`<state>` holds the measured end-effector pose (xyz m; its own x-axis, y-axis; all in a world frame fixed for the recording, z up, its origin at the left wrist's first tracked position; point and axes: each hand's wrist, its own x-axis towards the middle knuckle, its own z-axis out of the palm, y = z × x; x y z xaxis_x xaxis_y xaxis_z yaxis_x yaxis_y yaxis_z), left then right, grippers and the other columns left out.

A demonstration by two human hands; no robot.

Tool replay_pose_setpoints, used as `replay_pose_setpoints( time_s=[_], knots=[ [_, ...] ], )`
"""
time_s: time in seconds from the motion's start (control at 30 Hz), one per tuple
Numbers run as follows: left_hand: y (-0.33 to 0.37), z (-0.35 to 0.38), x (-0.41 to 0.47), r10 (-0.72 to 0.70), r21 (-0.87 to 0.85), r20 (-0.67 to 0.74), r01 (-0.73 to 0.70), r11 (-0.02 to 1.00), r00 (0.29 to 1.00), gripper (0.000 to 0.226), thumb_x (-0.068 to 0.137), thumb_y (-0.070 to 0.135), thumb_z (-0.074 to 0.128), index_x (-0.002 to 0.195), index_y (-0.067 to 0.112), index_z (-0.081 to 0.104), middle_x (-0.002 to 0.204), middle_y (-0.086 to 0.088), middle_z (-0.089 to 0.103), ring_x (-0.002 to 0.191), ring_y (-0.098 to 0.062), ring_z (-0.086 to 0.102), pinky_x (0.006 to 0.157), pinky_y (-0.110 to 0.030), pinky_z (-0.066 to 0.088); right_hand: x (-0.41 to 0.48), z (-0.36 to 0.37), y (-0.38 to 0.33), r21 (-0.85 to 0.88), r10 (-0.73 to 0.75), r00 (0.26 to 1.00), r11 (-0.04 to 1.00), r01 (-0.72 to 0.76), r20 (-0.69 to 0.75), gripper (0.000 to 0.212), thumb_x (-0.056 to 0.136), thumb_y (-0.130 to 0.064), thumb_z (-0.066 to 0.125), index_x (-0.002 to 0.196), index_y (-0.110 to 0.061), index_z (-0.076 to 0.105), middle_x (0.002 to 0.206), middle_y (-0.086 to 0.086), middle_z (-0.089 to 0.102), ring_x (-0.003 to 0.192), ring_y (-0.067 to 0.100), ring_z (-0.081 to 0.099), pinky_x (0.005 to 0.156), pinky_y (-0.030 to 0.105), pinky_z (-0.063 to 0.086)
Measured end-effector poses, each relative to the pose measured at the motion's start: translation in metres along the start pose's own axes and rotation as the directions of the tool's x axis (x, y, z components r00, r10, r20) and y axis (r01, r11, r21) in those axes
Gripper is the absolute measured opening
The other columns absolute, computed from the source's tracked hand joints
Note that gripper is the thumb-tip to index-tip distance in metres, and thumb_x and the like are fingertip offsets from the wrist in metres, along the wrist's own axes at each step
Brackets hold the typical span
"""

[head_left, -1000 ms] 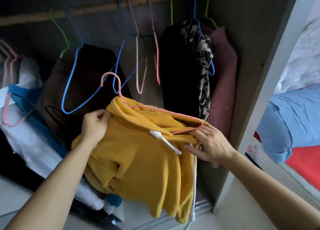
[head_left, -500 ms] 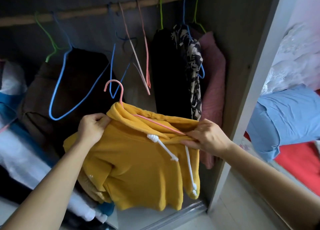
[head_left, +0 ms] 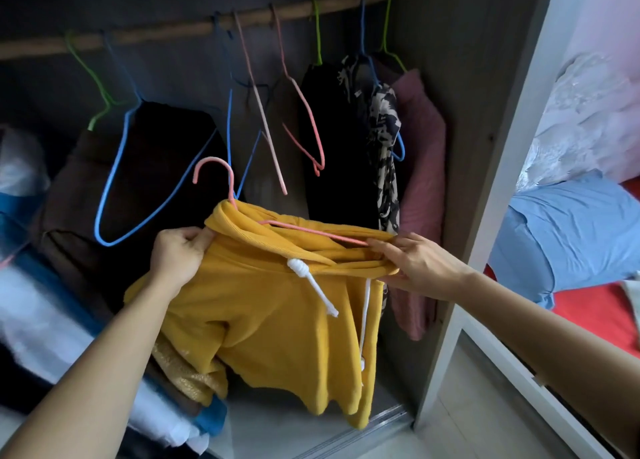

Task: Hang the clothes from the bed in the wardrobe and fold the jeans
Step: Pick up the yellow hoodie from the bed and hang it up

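Note:
A yellow hoodie (head_left: 277,320) with white drawstrings sits on a pink hanger (head_left: 221,178), held up in front of the open wardrobe, below the wooden rail (head_left: 173,33). My left hand (head_left: 178,254) grips the hoodie's left shoulder with curled fingers. My right hand (head_left: 415,264) pinches the right side of the neck opening, where the hanger's arm runs inside the fabric. The hanger's hook is free, well under the rail.
Several empty hangers in blue, pink and green hang on the rail. A black garment (head_left: 332,147), a patterned one and a pink top (head_left: 422,181) hang at the right; a brown garment (head_left: 104,199) at the left. Folded linen lies low left. The wardrobe side panel (head_left: 485,147) and the bed (head_left: 571,237) are right.
The hoodie's neck has been pulled further over the hanger's right arm and my right hand has shifted onto the collar. The view has swung slightly right.

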<state>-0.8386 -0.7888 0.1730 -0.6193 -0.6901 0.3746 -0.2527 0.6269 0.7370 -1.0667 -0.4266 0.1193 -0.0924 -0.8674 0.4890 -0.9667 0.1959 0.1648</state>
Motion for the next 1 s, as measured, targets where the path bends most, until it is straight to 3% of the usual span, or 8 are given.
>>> replay_pose_setpoints(
  time_s=[0.23, 0.4, 0.5, 0.6, 0.7, 0.77, 0.87, 1.0],
  knots=[
    [-0.007, -0.005, 0.003, -0.035, -0.024, 0.037, 0.036, 0.999, 0.999, 0.049, 0.085, 0.056, 0.061, 0.058, 0.015, 0.063, 0.058, -0.012, 0.058, 0.061, -0.017, 0.055, 0.058, -0.034, 0.042, 0.003, -0.003, 0.01, -0.169, -0.048, 0.999, 0.984, 0.05, 0.012, 0.07, 0.091, -0.037, 0.071, 0.147, -0.003, 0.045, 0.107, 0.008, 0.074, 0.103, 0.023, 0.068, 0.102, 0.038, 0.047],
    [0.004, -0.01, 0.004, 0.076, 0.102, 0.119, -0.088, 0.991, 0.99, 0.049, 0.074, 0.065, 0.052, 0.05, 0.023, 0.053, 0.041, 0.008, 0.043, 0.045, -0.011, 0.041, 0.05, -0.031, 0.033, 0.012, -0.006, 0.014, -0.275, -0.08, 0.993, 0.956, 0.1, 0.083, 0.054, 0.096, -0.025, 0.063, 0.144, -0.004, 0.05, 0.108, 0.008, 0.074, 0.109, 0.023, 0.067, 0.111, 0.042, 0.039],
    [0.0, -0.01, 0.004, 0.084, 0.077, 0.084, -0.09, 0.993, 0.993, 0.044, 0.081, 0.06, 0.059, 0.053, 0.026, 0.059, 0.044, 0.01, 0.05, 0.049, -0.013, 0.047, 0.051, -0.03, 0.036, 0.015, -0.007, 0.006, -0.205, 0.014, 0.988, 0.979, 0.018, 0.154, 0.059, 0.094, -0.029, 0.061, 0.147, -0.009, 0.045, 0.116, 0.007, 0.071, 0.116, 0.022, 0.062, 0.115, 0.039, 0.033],
    [-0.008, -0.007, -0.001, -0.008, -0.039, 0.027, 0.009, 0.999, 1.0, 0.04, 0.087, 0.054, 0.063, 0.058, 0.027, 0.068, 0.052, 0.01, 0.06, 0.055, -0.003, 0.055, 0.054, -0.028, 0.042, 0.014, -0.004, 0.0, -0.004, 0.161, 0.977, 0.987, -0.162, 0.137, 0.073, 0.087, -0.029, 0.066, 0.15, -0.008, 0.035, 0.102, 0.006, 0.07, 0.107, 0.023, 0.063, 0.115, 0.036, 0.03],
    [-0.014, -0.007, -0.005, -0.054, -0.087, 0.038, 0.058, 0.995, 0.998, 0.05, 0.087, 0.054, 0.063, 0.065, 0.009, 0.068, 0.067, -0.016, 0.065, 0.064, -0.013, 0.058, 0.061, -0.032, 0.043, 0.014, -0.005, -0.003, 0.111, 0.261, 0.959, 0.956, -0.273, 0.113, 0.059, 0.091, -0.029, 0.066, 0.142, -0.01, 0.044, 0.098, 0.002, 0.066, 0.098, 0.022, 0.062, 0.111, 0.042, 0.037],
    [-0.014, -0.01, -0.008, -0.047, -0.071, 0.067, 0.052, 0.996, 0.997, 0.051, 0.089, 0.05, 0.062, 0.07, 0.004, 0.067, 0.076, -0.024, 0.066, 0.069, -0.02, 0.06, 0.063, -0.034, 0.045, 0.012, -0.004, -0.003, 0.075, 0.215, 0.974, 0.972, -0.22, 0.075, 0.046, 0.093, -0.026, 0.067, 0.135, -0.012, 0.056, 0.101, 0.002, 0.07, 0.102, 0.023, 0.061, 0.108, 0.042, 0.039],
    [-0.004, -0.011, -0.014, -0.044, -0.058, 0.193, 0.057, 0.997, 0.98, 0.042, 0.088, 0.053, 0.058, 0.08, 0.015, 0.073, 0.08, -0.005, 0.072, 0.083, -0.019, 0.067, 0.075, -0.039, 0.052, 0.009, -0.002, -0.004, 0.013, 0.096, 0.985, 0.995, -0.099, 0.141, 0.03, 0.097, -0.024, 0.059, 0.127, -0.022, 0.067, 0.103, -0.005, 0.07, 0.11, 0.022, 0.057, 0.111, 0.042, 0.027],
    [0.025, 0.009, -0.024, -0.062, -0.001, 0.286, 0.065, 0.998, 0.956, 0.055, 0.078, 0.058, 0.033, 0.082, 0.013, 0.065, 0.084, -0.008, 0.07, 0.088, -0.032, 0.064, 0.081, -0.05, 0.049, 0.012, 0.002, -0.015, -0.052, -0.009, 0.981, 0.998, 0.02, 0.196, 0.031, 0.087, -0.013, 0.066, 0.111, -0.03, 0.074, 0.1, -0.007, 0.069, 0.104, 0.023, 0.06, 0.113, 0.049, 0.033]
  ],
)
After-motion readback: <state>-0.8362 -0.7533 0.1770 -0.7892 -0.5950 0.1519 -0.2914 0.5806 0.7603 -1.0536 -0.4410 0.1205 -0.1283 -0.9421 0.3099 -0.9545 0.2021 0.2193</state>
